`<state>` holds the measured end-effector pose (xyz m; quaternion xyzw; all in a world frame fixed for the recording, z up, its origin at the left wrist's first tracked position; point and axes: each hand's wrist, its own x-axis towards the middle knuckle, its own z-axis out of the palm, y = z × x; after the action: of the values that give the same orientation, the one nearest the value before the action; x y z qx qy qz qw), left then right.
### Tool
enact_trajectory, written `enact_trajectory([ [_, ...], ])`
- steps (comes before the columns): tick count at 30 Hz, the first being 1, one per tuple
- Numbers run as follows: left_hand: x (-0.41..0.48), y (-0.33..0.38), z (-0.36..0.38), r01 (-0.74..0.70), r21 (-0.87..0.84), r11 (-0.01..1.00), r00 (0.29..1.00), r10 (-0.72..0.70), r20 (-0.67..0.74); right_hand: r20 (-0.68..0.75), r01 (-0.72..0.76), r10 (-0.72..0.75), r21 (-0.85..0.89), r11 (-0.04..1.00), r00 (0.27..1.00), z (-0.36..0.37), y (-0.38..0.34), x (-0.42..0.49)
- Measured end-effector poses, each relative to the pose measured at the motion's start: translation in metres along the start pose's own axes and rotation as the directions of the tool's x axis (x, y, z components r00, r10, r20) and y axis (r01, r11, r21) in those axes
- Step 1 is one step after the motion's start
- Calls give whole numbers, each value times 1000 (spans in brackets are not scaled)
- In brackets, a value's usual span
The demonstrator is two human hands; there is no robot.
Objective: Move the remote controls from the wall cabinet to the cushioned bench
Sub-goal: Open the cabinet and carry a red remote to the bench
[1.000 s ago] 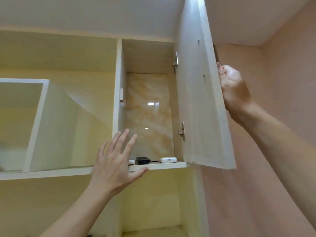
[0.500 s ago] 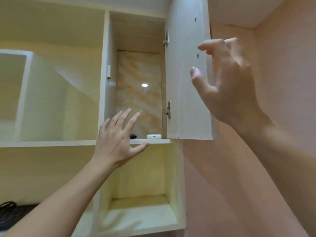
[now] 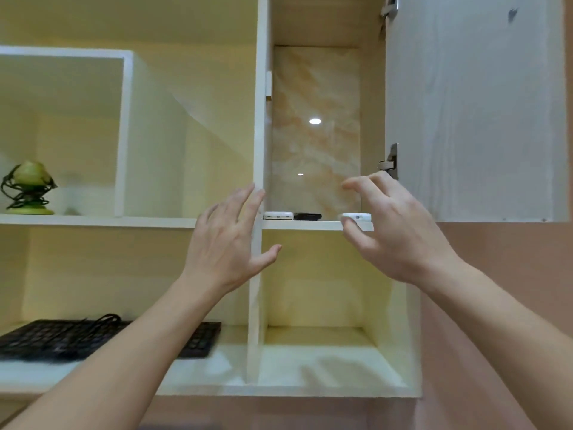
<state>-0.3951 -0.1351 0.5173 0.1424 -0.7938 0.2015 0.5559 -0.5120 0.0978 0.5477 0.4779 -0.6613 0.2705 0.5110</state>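
Observation:
The wall cabinet's narrow compartment stands with its door (image 3: 474, 113) swung wide. On its shelf (image 3: 304, 225) lie three remotes: a white one (image 3: 278, 215) at the left, a black one (image 3: 307, 216) in the middle, a white one (image 3: 356, 217) at the right front edge. My right hand (image 3: 390, 231) is open, fingers curled above the right white remote and thumb just below it at the shelf edge. My left hand (image 3: 229, 243) is open with fingers spread, in front of the divider left of the compartment. The cushioned bench is out of view.
A black keyboard (image 3: 62, 338) with its cable lies on the lower left shelf. A green ornament on a black wire stand (image 3: 28, 189) sits on the upper left shelf. The lower right cubby (image 3: 319, 352) holds nothing. A pink wall (image 3: 502, 290) is at the right.
My right hand has left the door edge and come down to the right white remote. The view has tilted down, showing the lower shelves. My left hand stays raised and spread.

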Motion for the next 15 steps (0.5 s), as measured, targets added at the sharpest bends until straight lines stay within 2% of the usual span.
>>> enact_trajectory([
  [8,-1,-23,23,-52,-11,999,999,52,-4,309,91,-94,22,996,946,71,-24,37],
  [15,1,-29,38,-98,-69,993,994,94,-60,370,105,-78,-52,993,926,107,-32,64],
])
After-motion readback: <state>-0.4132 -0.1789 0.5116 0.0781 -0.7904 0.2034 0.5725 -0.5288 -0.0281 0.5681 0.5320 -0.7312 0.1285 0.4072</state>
